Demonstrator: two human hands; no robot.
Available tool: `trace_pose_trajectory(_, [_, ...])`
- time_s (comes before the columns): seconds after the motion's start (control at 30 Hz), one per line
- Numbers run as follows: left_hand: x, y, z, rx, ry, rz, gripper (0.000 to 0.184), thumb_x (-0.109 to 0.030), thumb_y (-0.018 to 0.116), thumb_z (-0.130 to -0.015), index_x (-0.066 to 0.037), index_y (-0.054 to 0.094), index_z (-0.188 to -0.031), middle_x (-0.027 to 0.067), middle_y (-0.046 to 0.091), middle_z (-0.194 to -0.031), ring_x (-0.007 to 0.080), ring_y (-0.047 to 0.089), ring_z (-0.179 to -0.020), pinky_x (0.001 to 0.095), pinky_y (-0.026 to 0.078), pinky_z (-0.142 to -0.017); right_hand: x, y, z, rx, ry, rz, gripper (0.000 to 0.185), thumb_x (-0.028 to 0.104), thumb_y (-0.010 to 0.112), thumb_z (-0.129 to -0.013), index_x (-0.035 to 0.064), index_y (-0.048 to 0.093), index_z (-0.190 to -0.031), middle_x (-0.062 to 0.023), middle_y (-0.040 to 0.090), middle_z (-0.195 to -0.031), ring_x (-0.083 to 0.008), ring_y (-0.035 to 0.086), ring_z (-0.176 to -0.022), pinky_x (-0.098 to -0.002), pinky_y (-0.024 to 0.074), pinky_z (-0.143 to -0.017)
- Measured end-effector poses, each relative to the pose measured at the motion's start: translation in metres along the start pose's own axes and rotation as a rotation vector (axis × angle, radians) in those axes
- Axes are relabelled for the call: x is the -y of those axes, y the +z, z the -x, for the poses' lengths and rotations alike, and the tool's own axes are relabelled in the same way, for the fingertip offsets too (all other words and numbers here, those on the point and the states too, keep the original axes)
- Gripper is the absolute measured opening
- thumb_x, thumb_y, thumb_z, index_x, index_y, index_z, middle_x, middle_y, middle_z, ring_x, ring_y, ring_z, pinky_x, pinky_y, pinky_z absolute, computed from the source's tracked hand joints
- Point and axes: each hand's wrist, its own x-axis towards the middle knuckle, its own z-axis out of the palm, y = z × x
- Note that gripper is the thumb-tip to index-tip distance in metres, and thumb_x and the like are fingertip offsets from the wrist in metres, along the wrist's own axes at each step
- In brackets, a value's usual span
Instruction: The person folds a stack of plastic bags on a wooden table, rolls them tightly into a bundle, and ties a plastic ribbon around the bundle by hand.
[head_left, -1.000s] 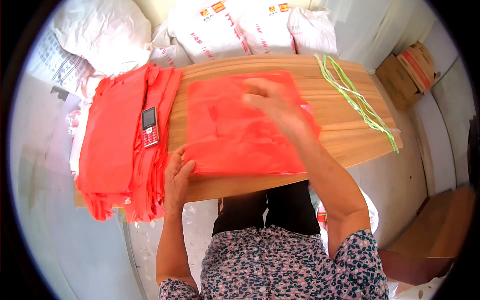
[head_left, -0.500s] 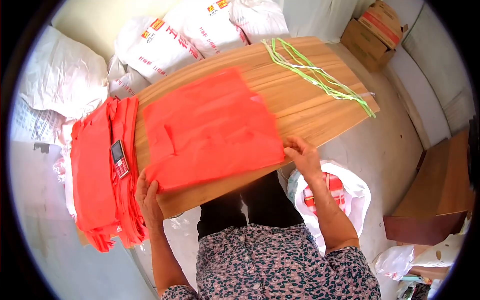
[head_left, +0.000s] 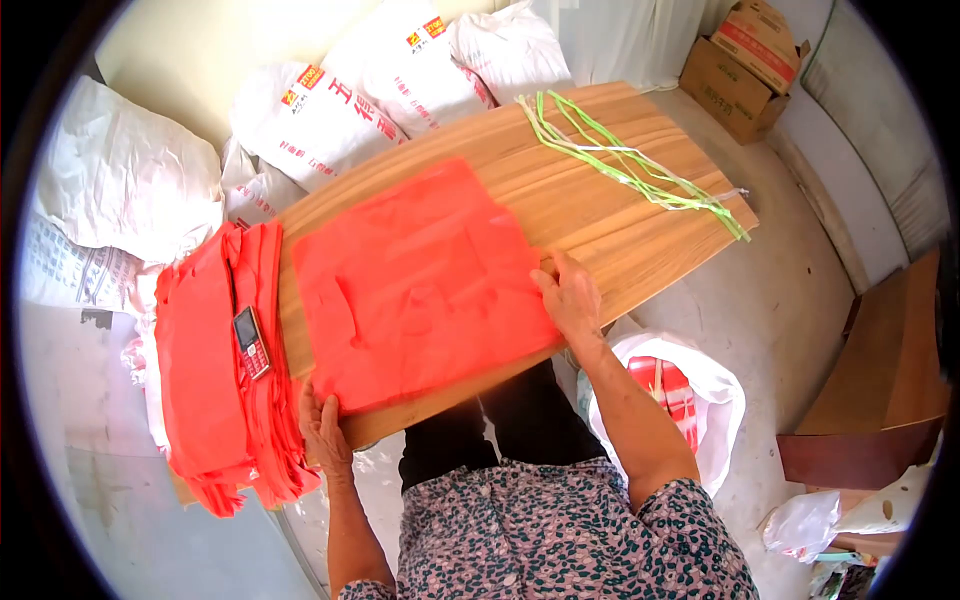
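Head view: the wood-grain worktop (head_left: 610, 225) stands before white sacks (head_left: 312, 135). A floor-standing white bag (head_left: 724, 402) contains a red-and-white item (head_left: 677, 392). The red fabric (head_left: 430, 285) lies on the worktop; the left hand (head_left: 325, 436) contacts its near-left corner, the right hand (head_left: 573, 300) its right edge. Whether either grip is closed cannot be determined.

Both arms are out in front, hands set wide apart! The left hand (head_left: 322, 430) sits lower and nearer the body, fingers reaching forward, thumb on the inner side, with the left forearm (head_left: 355, 525) leaning slightly outward behind it. And over on the other side, the right hand (head_left: 572, 297) is further forward, fingers bent and turned inward, the right forearm (head_left: 635, 405) slanting in from the elbow. How tightly either grips is hard to tell.
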Motion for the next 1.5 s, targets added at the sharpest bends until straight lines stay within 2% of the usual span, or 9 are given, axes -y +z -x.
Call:
trace_pose_trajectory(0.23, [0.01, -0.003, -0.002, -0.013, -0.007, 0.065, 0.05, -0.006, 0.054, -0.092, 0.005, 0.041, -0.138, 0.013, 0.061, -0.119, 0.0165, 0.058, -0.108, 0.0259, 0.042, -0.097, 0.006, 0.009, -0.039, 0.149, 0.201, -0.023, 0.017, 0.019, 0.071, -0.078, 0.0038, 0.071, -0.087, -0.0168, 0.069, -0.082, -0.0321, 0.066, -0.076, -0.0389, 0.051, -0.066])
trace_pose_trajectory(0.33, [-0.003, 0.001, 0.001, -0.01, 0.001, -0.017, 0.048, -0.004, 0.054, -0.091, 0.005, 0.043, -0.137, 0.0128, 0.062, -0.118, 0.0162, 0.059, -0.107, 0.0253, 0.041, -0.096, -0.002, 0.016, -0.05, 0.005, -0.023, -0.154, 0.014, 0.018, 0.07, -0.079, 0.0048, 0.071, -0.085, -0.0152, 0.069, -0.08, -0.0301, 0.066, -0.071, -0.0369, 0.0508, -0.063])
trace_pose_trajectory(0.43, [0.003, 0.001, 0.0, -0.02, 0.006, -0.004, 0.046, -0.003, 0.053, -0.09, 0.006, 0.045, -0.135, 0.0124, 0.062, -0.118, 0.0159, 0.058, -0.108, 0.025, 0.041, -0.097, 0.002, 0.026, -0.072, -0.041, -0.025, -0.109, 0.012, 0.017, 0.07, -0.078, 0.0059, 0.07, -0.084, -0.0134, 0.069, -0.08, -0.0302, 0.066, -0.072, -0.0392, 0.0513, -0.064])
trace_pose_trajectory(0.63, [0.0, 0.001, -0.001, -0.018, 0.015, -0.014, 0.044, -0.003, 0.053, -0.09, 0.006, 0.047, -0.133, 0.0112, 0.061, -0.12, 0.0153, 0.058, -0.109, 0.0255, 0.041, -0.097, 0.004, 0.045, -0.091, 0.094, -0.153, 0.069, 0.015, 0.017, 0.073, -0.076, 0.0064, 0.066, -0.083, -0.013, 0.066, -0.088, -0.033, 0.064, -0.083, -0.046, 0.0508, -0.07])
trace_pose_trajectory(0.83, [0.006, -0.003, 0.0, -0.025, -0.03, 0.0, 0.043, -0.003, 0.053, -0.091, 0.007, 0.048, -0.133, 0.0115, 0.062, -0.119, 0.0158, 0.059, -0.109, 0.0261, 0.041, -0.097, -0.002, 0.047, -0.098, 0.145, -0.247, -0.05, 0.038, 0.015, 0.074, -0.074, 0.0061, 0.063, -0.109, -0.0142, 0.064, -0.108, -0.0352, 0.058, -0.105, -0.0431, 0.0489, -0.086])
trace_pose_trajectory(1.03, [0.006, -0.001, -0.001, -0.035, -0.019, 0.025, 0.044, -0.002, 0.053, -0.091, 0.008, 0.047, -0.133, 0.0117, 0.063, -0.118, 0.0148, 0.059, -0.109, 0.0254, 0.042, -0.097, -0.007, 0.044, -0.118, 0.457, -0.516, -0.075, 0.059, 0.015, 0.076, -0.068, 0.0039, 0.057, -0.123, -0.0173, 0.059, -0.124, -0.0353, 0.054, -0.115, -0.0413, 0.0449, -0.097])
trace_pose_trajectory(1.23, [0.004, 0.001, 0.0, -0.038, -0.011, 0.035, 0.044, -0.001, 0.053, -0.09, 0.009, 0.048, -0.133, 0.011, 0.064, -0.117, 0.0137, 0.059, -0.107, 0.025, 0.042, -0.096, 0.0, 0.034, -0.121, 0.648, -0.293, -0.101, 0.039, 0.008, 0.075, -0.065, 0.0043, 0.066, -0.102, -0.0153, 0.062, -0.106, -0.033, 0.056, -0.103, -0.0405, 0.0471, -0.088])
trace_pose_trajectory(1.43, [0.01, -0.002, -0.001, -0.045, -0.023, 0.103, 0.043, -0.001, 0.053, -0.091, 0.008, 0.048, -0.133, 0.0097, 0.065, -0.115, 0.0134, 0.059, -0.105, 0.0249, 0.043, -0.094, -0.003, 0.025, -0.105, 0.461, -0.441, -0.207, 0.021, -0.002, 0.071, -0.069, 0.004, 0.065, -0.089, -0.0091, 0.064, -0.092, -0.0235, 0.061, -0.086, -0.0332, 0.0498, -0.075])
trace_pose_trajectory(1.5, [0.011, -0.003, -0.001, -0.038, -0.024, 0.094, 0.043, -0.001, 0.053, -0.091, 0.008, 0.048, -0.133, 0.0097, 0.064, -0.115, 0.0135, 0.059, -0.105, 0.0249, 0.043, -0.094, 0.004, 0.021, -0.096, 0.542, -0.164, -0.418, 0.026, 0.0, 0.071, -0.073, 0.0049, 0.065, -0.098, -0.0071, 0.066, -0.093, -0.0194, 0.063, -0.085, -0.0303, 0.0503, -0.074])
